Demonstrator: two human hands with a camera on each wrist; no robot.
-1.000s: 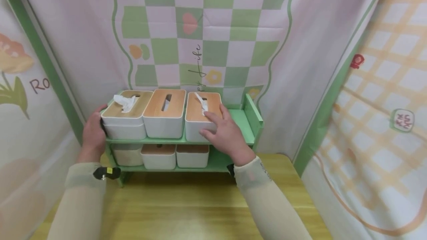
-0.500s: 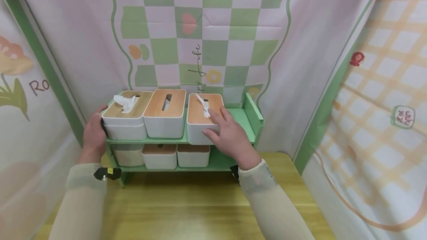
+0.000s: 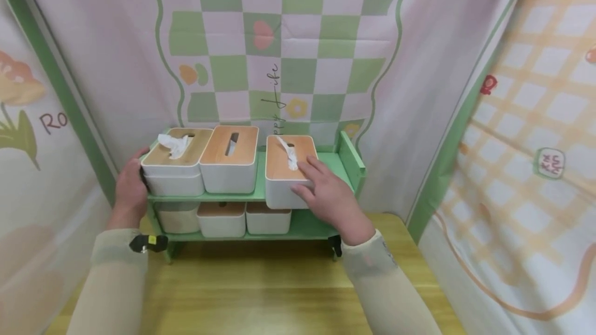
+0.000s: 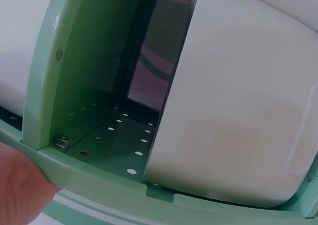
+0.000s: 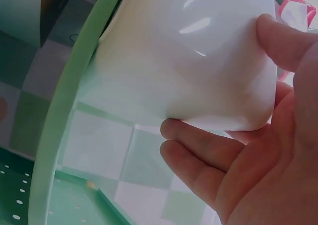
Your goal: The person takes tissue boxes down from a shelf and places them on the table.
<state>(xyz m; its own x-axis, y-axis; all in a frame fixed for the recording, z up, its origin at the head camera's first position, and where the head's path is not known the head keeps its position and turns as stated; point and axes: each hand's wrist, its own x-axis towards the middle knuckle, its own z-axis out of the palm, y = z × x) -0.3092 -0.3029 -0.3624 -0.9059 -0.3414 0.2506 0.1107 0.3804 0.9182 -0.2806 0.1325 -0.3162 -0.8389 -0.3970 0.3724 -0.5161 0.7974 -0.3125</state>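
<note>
My right hand grips a white tissue box with a wood-look lid, a tissue sticking out of its slot. Its front overhangs the upper shelf edge of a green rack. In the right wrist view, the thumb lies on one face of the white box and fingers reach round a corner. My left hand holds the rack's left end, its fingers partly hidden. Left of the gripped box stand a tissue box with an orange-toned lid and another with a tissue showing.
On the lower shelf are two white boxes with brown lids and a pale box at left. The rack stands on a wood-grain table. Patterned curtains hang behind and on both sides.
My right hand has drawn the right-hand tissue box forward and to the right, widening the gap beside the middle box. My left hand stays at the rack's left end.
</note>
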